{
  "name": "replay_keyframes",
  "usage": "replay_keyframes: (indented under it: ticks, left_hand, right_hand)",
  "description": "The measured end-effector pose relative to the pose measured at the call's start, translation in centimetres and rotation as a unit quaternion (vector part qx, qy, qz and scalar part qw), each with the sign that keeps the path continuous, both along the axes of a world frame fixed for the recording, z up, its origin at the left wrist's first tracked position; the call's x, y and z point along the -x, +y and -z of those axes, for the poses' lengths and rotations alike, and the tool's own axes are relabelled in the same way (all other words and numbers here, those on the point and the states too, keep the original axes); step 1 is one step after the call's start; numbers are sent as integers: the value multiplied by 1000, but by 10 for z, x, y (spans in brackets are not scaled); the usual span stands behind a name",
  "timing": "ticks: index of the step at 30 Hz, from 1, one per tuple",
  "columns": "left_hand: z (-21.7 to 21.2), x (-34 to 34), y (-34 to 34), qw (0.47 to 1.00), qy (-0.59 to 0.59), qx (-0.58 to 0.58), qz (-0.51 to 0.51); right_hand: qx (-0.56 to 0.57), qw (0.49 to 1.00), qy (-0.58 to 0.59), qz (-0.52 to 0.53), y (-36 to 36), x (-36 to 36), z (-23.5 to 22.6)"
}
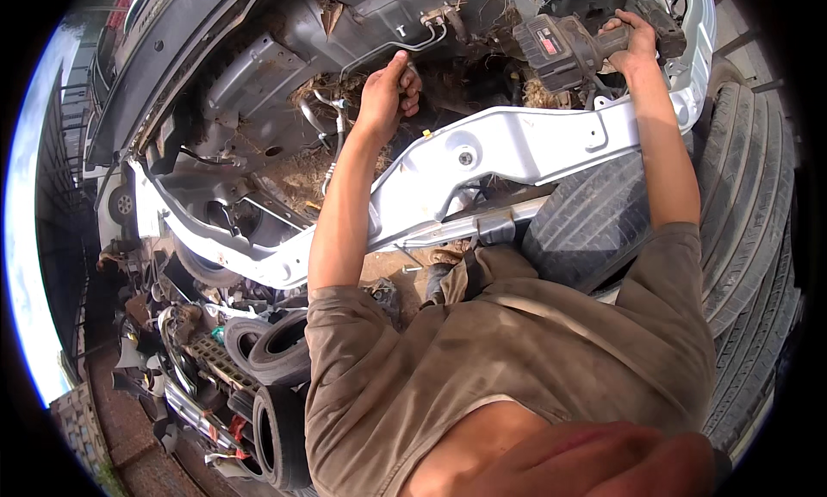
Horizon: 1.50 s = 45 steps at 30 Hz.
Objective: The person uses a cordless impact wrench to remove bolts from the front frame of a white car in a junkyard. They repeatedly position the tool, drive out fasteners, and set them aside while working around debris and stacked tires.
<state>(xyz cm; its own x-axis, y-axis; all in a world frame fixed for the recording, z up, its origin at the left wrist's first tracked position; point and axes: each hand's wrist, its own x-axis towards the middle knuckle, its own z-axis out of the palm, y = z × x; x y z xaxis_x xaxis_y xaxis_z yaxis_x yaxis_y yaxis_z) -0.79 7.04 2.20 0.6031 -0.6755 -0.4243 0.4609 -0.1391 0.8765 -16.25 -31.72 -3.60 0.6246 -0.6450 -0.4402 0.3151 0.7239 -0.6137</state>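
My brown shirt [508, 351] fills the bottom of the frame; beyond it, a white crossbar [517, 137] runs across the middle. At upper right, my right grip [635, 46] is clamped on the power tool [568, 56]. At upper centre, my left grip [388, 98] curls near a thin pipe [392, 44]; I can't tell whether it holds anything. Tyres [277, 368] lie farther off, lower left.

Brown grnd [133, 441] at lower L carries loose tyres [293, 432] w/ mixed scrap car pts [185, 402] heaped alongside.
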Motion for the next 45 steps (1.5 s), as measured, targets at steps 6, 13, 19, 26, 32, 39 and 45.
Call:
replay_keyframes:
  ticks: [6, 13, 19, 26, 32, 39, 45]
  left_hand:
    - [7, 0, -4, 998, -46, -12, 30]
    - [12, 5, -8, 986, -139, -43, 77]
    - [15, 1, -6, 973, -192, -84, 100]
    - [23, -1, -2, 816, -481, -248, 203]
    - [40, -1, 9, 768, -484, -290, 303]
    - [25, 7, 14, 756, -521, -283, 276]
    - [27, 11, 15, 763, -523, -264, 272]
  right_hand:
    - [-24, 999, 22, -34, -2, 2, 2]
    - [-23, 998, 18, -52, 9, -1, -3]
    - [2, 996, 16, -89, 18, -1, -10]
    - [1, 990, 5, -143, 3, 1, 1]
    - [1, 990, -10, -144, -19, 0, 18]
    - [4, 990, 16, -140, -46, -3, 29]
    - [-10, 990, 25, -137, -42, -3, 24]
